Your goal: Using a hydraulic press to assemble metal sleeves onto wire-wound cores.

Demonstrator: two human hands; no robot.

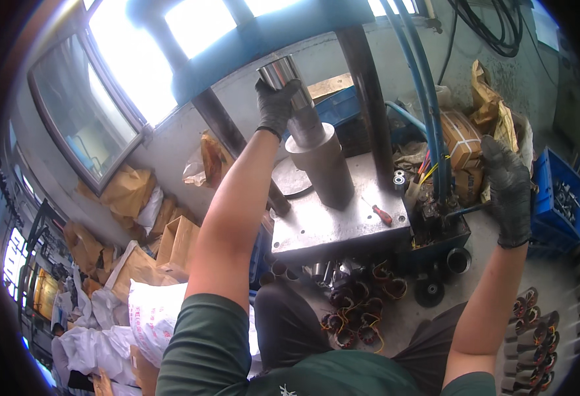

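Shiny metal cylinder clasped in the gloved left hand, above a grey cylindrical block on a press table, well left of the gloved right hand, which meets a lever, its grip unclear.

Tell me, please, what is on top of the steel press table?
The press table carries a thick grey cylinder, a red-handled screwdriver and, apparently, a flat round disc. The surface under the cylinder is covered, so unseen.

Head-height fisheye, downward toward the metal table
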